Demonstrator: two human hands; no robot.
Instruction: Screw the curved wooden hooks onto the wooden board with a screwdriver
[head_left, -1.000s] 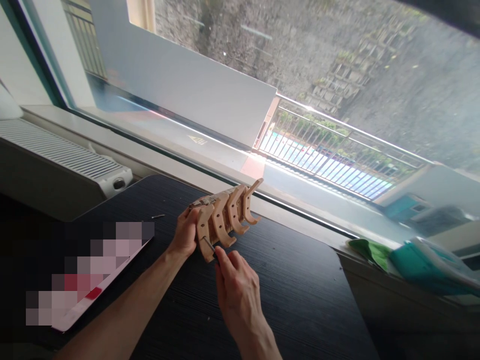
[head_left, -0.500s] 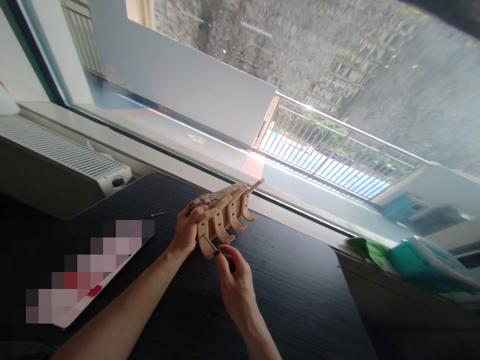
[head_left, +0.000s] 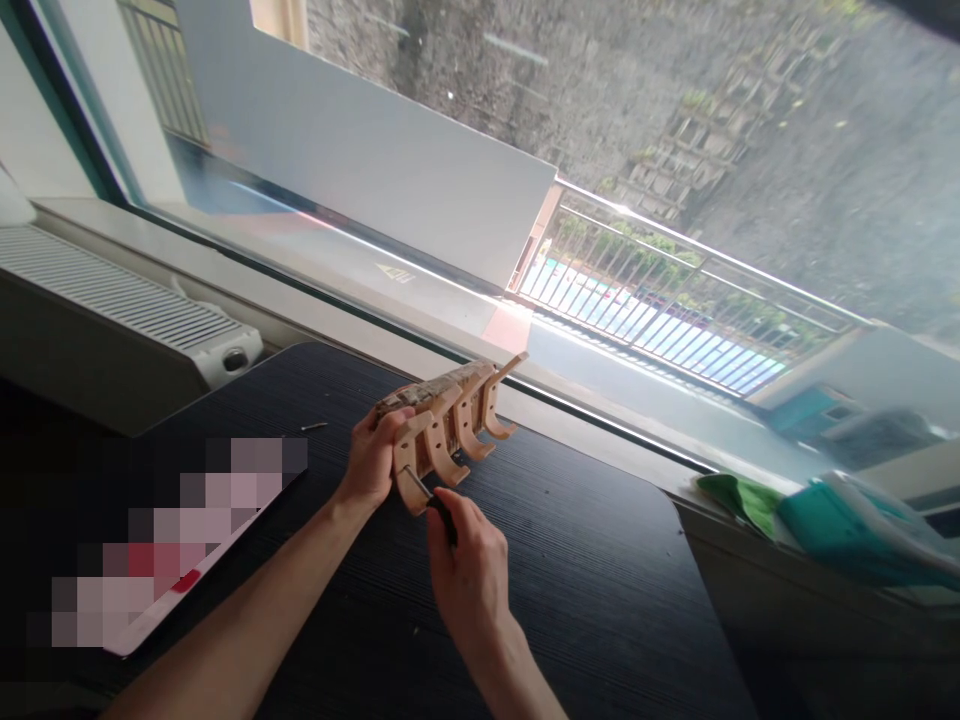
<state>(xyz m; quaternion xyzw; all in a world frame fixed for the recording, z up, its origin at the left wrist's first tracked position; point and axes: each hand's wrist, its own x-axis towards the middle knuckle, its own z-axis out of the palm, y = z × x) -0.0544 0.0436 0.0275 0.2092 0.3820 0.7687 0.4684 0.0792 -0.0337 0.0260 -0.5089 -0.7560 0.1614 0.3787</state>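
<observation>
A wooden rack with several curved hooks [head_left: 457, 415] stands tilted on the black table [head_left: 585, 570], near its far edge. My left hand [head_left: 373, 458] grips the rack's left end, fingers wrapped round the wood. My right hand [head_left: 466, 560] is closed on a small black-handled screwdriver [head_left: 429, 498]. The screwdriver's metal tip touches the nearest hook at the rack's left end.
A loose screw [head_left: 314, 427] lies on the table left of the rack. A flat white sheet [head_left: 202, 560] lies at the table's left. A white radiator [head_left: 127, 310] stands at far left. Green and teal cloth [head_left: 810, 515] rests on the window sill at right.
The rack has tilted down a little and sits lower. My right hand has shifted slightly left and turned the screwdriver against the nearest hook.
</observation>
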